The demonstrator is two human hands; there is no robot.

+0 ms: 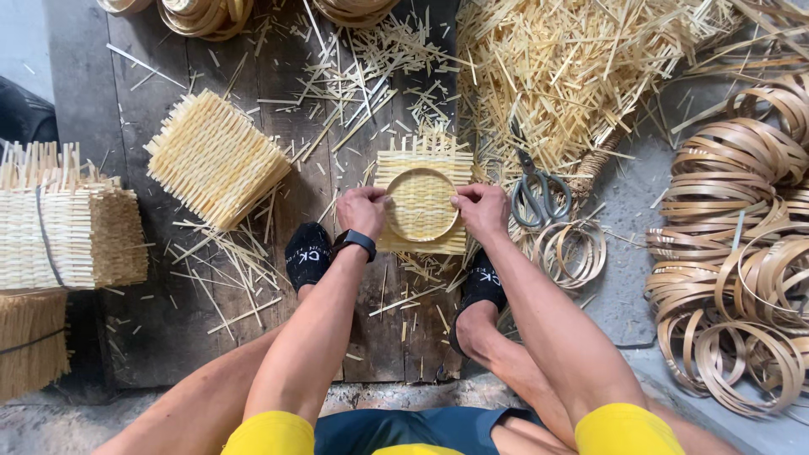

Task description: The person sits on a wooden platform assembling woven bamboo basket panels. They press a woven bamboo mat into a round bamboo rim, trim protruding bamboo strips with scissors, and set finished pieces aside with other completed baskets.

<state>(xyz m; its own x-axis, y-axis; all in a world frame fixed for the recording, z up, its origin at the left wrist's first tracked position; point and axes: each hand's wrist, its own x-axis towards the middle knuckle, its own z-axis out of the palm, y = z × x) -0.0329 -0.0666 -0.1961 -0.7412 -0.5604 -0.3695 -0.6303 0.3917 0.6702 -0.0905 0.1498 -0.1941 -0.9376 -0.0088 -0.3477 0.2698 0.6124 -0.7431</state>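
Both hands grip a bamboo ring [420,203] on a woven mat [424,160] — left hand [362,211] and right hand [480,209] pinching opposite rims, equally near.

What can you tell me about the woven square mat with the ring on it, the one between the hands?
The woven mat is a pale yellow square of interlaced thin strips, apparently bamboo, with loose ends bristling along its top edge. It lies flat on the dark wooden boards. A round strip ring sits centred on it. The left hand and right hand press the ring's sides.
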